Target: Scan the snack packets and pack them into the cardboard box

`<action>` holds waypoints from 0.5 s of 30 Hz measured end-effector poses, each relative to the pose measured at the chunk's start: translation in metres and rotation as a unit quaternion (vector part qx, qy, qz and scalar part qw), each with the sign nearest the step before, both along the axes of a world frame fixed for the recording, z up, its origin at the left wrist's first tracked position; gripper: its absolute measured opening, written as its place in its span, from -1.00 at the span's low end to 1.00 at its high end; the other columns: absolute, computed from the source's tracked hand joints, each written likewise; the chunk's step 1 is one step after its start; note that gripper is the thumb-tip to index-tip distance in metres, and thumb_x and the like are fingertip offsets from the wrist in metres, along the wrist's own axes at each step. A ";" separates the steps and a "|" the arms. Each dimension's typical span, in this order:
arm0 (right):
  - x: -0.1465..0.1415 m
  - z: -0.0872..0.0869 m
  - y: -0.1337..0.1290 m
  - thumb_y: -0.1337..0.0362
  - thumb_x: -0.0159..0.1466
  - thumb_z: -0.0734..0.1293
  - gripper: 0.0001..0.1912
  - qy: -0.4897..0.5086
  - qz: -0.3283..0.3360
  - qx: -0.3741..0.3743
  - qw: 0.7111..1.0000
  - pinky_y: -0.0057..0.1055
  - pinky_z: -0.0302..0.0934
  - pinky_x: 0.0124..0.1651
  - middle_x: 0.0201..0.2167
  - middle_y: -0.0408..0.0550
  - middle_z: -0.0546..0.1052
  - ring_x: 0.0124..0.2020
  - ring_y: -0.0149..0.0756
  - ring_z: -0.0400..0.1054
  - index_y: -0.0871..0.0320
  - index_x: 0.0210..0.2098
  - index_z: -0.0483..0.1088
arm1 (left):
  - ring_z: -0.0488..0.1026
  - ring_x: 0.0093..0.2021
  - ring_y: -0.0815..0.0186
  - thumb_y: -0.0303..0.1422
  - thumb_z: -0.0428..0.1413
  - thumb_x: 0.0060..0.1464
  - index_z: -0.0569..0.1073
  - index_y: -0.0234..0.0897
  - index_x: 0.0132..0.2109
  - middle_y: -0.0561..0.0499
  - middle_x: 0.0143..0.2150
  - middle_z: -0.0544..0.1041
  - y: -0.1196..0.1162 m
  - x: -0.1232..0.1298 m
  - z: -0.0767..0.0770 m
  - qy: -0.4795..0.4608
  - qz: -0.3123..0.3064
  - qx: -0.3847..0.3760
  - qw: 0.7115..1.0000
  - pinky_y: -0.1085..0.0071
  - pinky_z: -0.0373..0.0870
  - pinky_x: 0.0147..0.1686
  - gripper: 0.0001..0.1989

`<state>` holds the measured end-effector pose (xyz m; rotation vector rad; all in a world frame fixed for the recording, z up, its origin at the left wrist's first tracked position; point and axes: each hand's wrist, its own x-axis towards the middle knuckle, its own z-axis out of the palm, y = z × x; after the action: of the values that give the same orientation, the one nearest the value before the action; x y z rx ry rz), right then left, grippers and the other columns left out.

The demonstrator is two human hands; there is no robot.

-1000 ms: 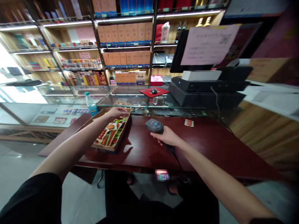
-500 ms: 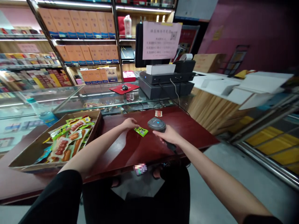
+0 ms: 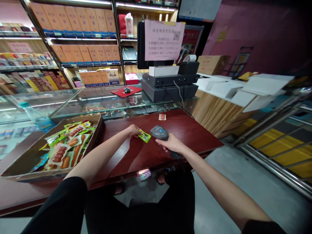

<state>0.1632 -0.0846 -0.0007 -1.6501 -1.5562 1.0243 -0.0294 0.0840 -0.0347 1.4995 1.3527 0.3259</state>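
My left hand [image 3: 134, 130] pinches the left end of a small green packet [image 3: 144, 135] over the dark red tabletop [image 3: 122, 159]. To its right, my right hand [image 3: 171, 143] is wrapped round the handle of a grey barcode scanner [image 3: 159, 132]. A blue light shows on top of the scanner, whose head is close to the packet's right end. Farther back on the tabletop lies a small red and white packet [image 3: 162, 117]. At the left stands an open cardboard box [image 3: 97, 130] holding several packaged sausages [image 3: 58, 152] and green packets.
Behind the tabletop are a glass counter [image 3: 97, 97], a mouse [image 3: 127, 90] on a red mat [image 3: 133, 91], and a black cash drawer [image 3: 168, 94] below a monitor with a pink notice [image 3: 162, 42]. A plastic bottle [image 3: 36, 117] stands behind the box. White boxes [image 3: 263, 87] are at the right.
The view has shifted slightly, moving the scene left. The green packet now appears tilted and lifted a little at its left end in my left hand. My right hand still holds the scanner.
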 end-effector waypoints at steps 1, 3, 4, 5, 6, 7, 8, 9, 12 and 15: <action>-0.001 -0.001 0.000 0.04 0.16 0.37 -0.68 -0.005 0.005 -0.002 1.000 -0.56 0.19 -0.67 -0.67 -0.15 0.42 -0.70 -0.43 0.30 0.20 -0.41 0.37 | 0.46 -0.49 0.39 -0.58 0.33 -0.27 0.49 -0.38 -0.49 0.02 -0.53 0.52 -0.001 -0.004 0.003 -0.017 0.009 -0.006 1.000 0.50 0.46 -0.45 -0.84; -0.005 -0.002 0.001 0.03 0.17 0.36 -0.68 -0.011 0.015 -0.004 1.000 -0.55 0.18 -0.68 -0.67 -0.15 0.42 -0.71 -0.43 0.30 0.20 -0.40 0.37 | 0.47 -0.49 0.39 -0.59 0.32 -0.24 0.48 -0.37 -0.50 0.02 -0.52 0.52 -0.001 -0.014 0.009 -0.053 0.032 -0.017 0.998 0.48 0.47 -0.42 -0.84; -0.007 -0.003 0.001 0.03 0.17 0.36 -0.68 -0.011 0.020 -0.005 1.000 -0.55 0.19 -0.68 -0.67 -0.15 0.42 -0.71 -0.43 0.30 0.20 -0.39 0.38 | 0.47 -0.49 0.39 -0.59 0.32 -0.23 0.47 -0.37 -0.50 0.02 -0.52 0.53 0.000 -0.020 0.012 -0.072 0.043 -0.023 0.996 0.48 0.47 -0.41 -0.83; -0.010 -0.004 0.002 0.04 0.17 0.37 -0.68 -0.008 0.025 -0.005 1.000 -0.55 0.20 -0.68 -0.67 -0.16 0.42 -0.71 -0.43 0.30 0.20 -0.37 0.39 | 0.47 -0.48 0.39 -0.59 0.32 -0.23 0.46 -0.37 -0.49 0.02 -0.52 0.53 0.000 -0.025 0.015 -0.091 0.050 -0.028 0.994 0.47 0.46 -0.41 -0.83; -0.013 -0.005 0.003 0.04 0.17 0.37 -0.69 -0.004 0.031 -0.005 1.000 -0.55 0.21 -0.68 -0.67 -0.17 0.42 -0.71 -0.42 0.30 0.19 -0.34 0.39 | 0.47 -0.49 0.40 -0.59 0.32 -0.23 0.45 -0.37 -0.49 0.02 -0.51 0.52 0.001 -0.031 0.018 -0.112 0.059 -0.034 0.991 0.47 0.46 -0.40 -0.82; -0.016 -0.006 0.004 0.05 0.16 0.37 -0.69 0.001 0.037 -0.005 0.999 -0.54 0.22 -0.67 -0.66 -0.18 0.43 -0.70 -0.42 0.31 0.19 -0.31 0.39 | 0.46 -0.49 0.40 -0.59 0.32 -0.23 0.44 -0.37 -0.49 0.02 -0.52 0.52 0.001 -0.036 0.020 -0.130 0.069 -0.038 0.988 0.48 0.46 -0.40 -0.81; -0.020 -0.006 0.004 0.05 0.16 0.38 -0.69 0.005 0.043 -0.005 0.999 -0.54 0.23 -0.67 -0.65 -0.18 0.43 -0.70 -0.42 0.31 0.19 -0.29 0.39 | 0.46 -0.50 0.41 -0.59 0.33 -0.23 0.42 -0.37 -0.49 0.03 -0.52 0.51 0.001 -0.041 0.022 -0.145 0.078 -0.040 0.986 0.47 0.46 -0.40 -0.79; -0.023 -0.007 0.005 0.05 0.16 0.38 -0.69 0.007 0.049 -0.004 0.999 -0.53 0.23 -0.67 -0.65 -0.18 0.43 -0.70 -0.42 0.32 0.19 -0.28 0.39 | 0.46 -0.50 0.42 -0.59 0.33 -0.23 0.40 -0.37 -0.49 0.04 -0.52 0.51 0.001 -0.046 0.024 -0.156 0.088 -0.042 0.983 0.47 0.46 -0.39 -0.77; -0.032 -0.008 0.009 0.04 0.16 0.37 -0.68 0.002 0.066 0.002 0.998 -0.53 0.22 -0.68 -0.66 -0.17 0.43 -0.70 -0.41 0.32 0.19 -0.30 0.39 | 0.47 -0.48 0.40 -0.58 0.35 -0.26 0.36 -0.35 -0.49 0.05 -0.50 0.51 -0.001 -0.056 0.029 -0.172 0.112 -0.042 0.978 0.44 0.47 -0.38 -0.72; -0.039 -0.007 0.013 0.01 0.17 0.37 -0.66 -0.004 0.077 0.010 0.997 -0.54 0.22 -0.67 -0.64 -0.13 0.45 -0.70 -0.42 0.32 0.19 -0.36 0.38 | 0.48 -0.46 0.40 -0.59 0.31 -0.18 0.35 -0.35 -0.48 0.04 -0.50 0.51 -0.004 -0.064 0.034 -0.177 0.121 -0.047 0.976 0.42 0.49 -0.35 -0.75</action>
<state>0.1242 -0.0717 -0.0073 -1.5422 -1.7147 1.0781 -0.0938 0.0805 -0.0010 1.1350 1.2422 0.6423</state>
